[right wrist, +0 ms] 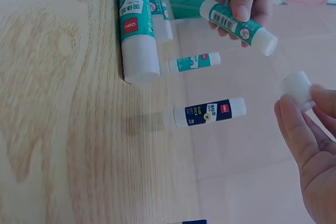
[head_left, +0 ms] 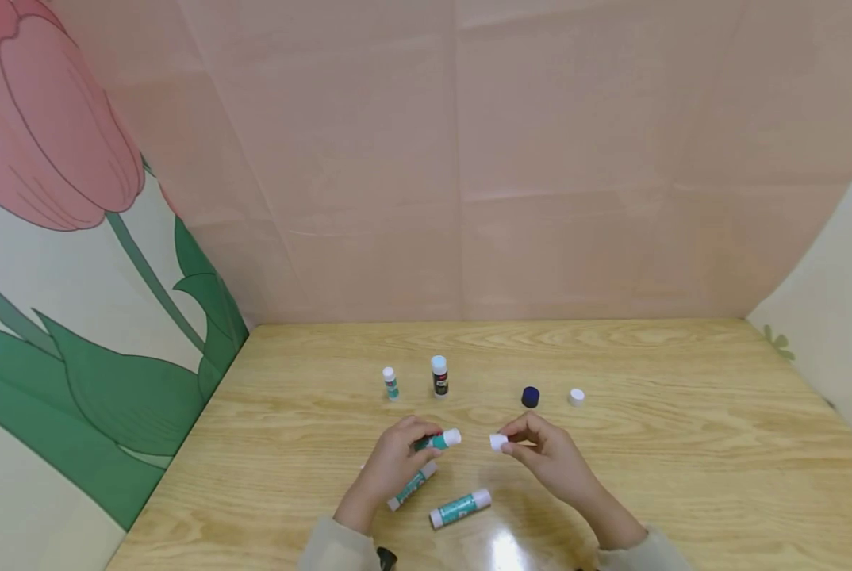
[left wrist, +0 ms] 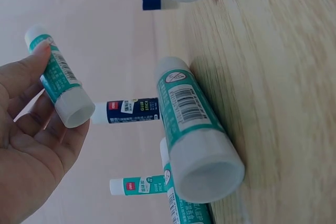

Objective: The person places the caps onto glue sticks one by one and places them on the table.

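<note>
My left hand (head_left: 392,462) grips a teal-and-white glue stick (head_left: 436,440) above the table, thumb on one side and fingers on the other. One white end of the stick points right, toward my right hand (head_left: 553,461). Between thumb and fingertips, that hand pinches a small white cap (head_left: 498,442). A gap separates cap and stick. Below the hands lie two more teal glue sticks, one (head_left: 460,508) nearer the front and another (head_left: 412,485) close by my left wrist. In the right wrist view, the pinched cap (right wrist: 297,88) faces the held stick (right wrist: 239,26).
Farther back, a small teal glue stick (head_left: 391,384) and a navy one (head_left: 439,377) stand upright on the wooden table (head_left: 683,444). To their right sit a dark blue cap (head_left: 531,397) and a white cap (head_left: 577,396). A pink sheet (head_left: 576,159) hangs behind the table.
</note>
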The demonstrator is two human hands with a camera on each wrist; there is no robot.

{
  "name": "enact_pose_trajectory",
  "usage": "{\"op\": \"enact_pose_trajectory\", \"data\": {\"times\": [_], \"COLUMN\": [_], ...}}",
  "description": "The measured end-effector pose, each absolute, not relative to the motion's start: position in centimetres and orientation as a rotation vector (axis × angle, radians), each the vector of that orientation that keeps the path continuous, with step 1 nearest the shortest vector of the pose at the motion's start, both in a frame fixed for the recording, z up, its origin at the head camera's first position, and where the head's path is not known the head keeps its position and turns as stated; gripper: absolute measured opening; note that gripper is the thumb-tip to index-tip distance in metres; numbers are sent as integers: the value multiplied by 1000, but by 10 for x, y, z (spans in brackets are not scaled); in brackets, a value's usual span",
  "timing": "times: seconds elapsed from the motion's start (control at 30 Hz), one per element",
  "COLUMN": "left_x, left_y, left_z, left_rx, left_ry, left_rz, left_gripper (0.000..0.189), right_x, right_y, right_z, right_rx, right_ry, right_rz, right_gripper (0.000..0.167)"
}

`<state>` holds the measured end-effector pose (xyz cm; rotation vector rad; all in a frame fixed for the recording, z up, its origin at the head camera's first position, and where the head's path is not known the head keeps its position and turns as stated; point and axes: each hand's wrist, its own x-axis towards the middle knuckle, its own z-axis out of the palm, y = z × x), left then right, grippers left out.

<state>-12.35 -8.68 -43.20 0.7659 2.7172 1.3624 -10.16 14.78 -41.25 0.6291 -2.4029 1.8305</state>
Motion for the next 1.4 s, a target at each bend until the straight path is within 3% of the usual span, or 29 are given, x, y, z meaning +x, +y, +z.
{"op": "enact_pose_trajectory", "data": {"times": [1.4], "left_x": [-118], "left_y": [-76], "left_z": [-427], "left_rx": [829], "left_ry": [2717], "left_rz": [1326], "left_gripper": [25], "right_x": [-101], "right_y": [142], "right_z": [-418], "right_rx": [656], "right_ry": [-2341], "right_rz": [1886], "right_gripper": [13]}}
